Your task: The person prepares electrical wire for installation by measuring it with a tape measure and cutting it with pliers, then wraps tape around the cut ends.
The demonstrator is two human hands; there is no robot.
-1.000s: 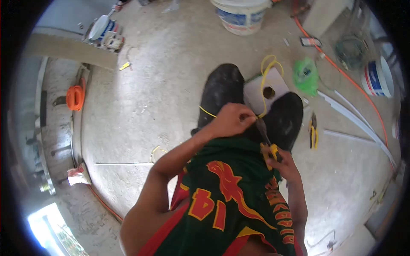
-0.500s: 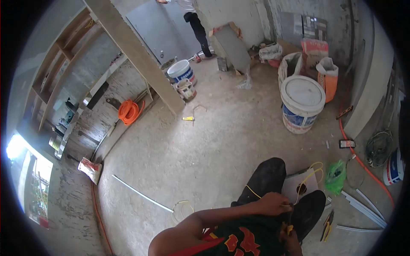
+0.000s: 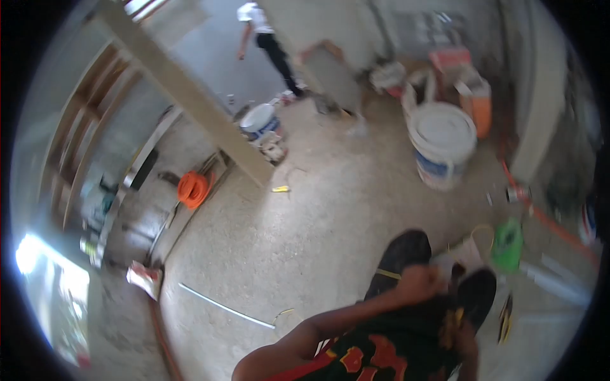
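My left hand (image 3: pixel 420 286) is closed above my thighs, its fingers pinched and blurred. A yellow wire (image 3: pixel 387 274) runs over my left thigh to this hand and appears to be gripped in it. My right hand (image 3: pixel 454 333) is closed close to my shirt. Something small and yellow (image 3: pixel 459 314) shows at its fingers, too blurred to name. Beyond my knees lies a whitish board or box (image 3: pixel 469 254), partly hidden by my legs. Yellow-handled pliers (image 3: pixel 505 319) lie on the floor to the right.
A green plastic bag (image 3: pixel 508 244) and white plastic strips (image 3: pixel 556 279) lie at right. A lidded bucket (image 3: pixel 443 143) stands ahead, near sacks (image 3: pixel 475 108). A yellow cutter (image 3: pixel 280 189) and a long white strip (image 3: pixel 225 306) are on the floor. Another person (image 3: pixel 273 47) stands at the far wall.
My view has turned and blurred slightly. Both hands appear somewhat farther right and remain closed. The other person now shows more of the upper body, one arm hanging down.
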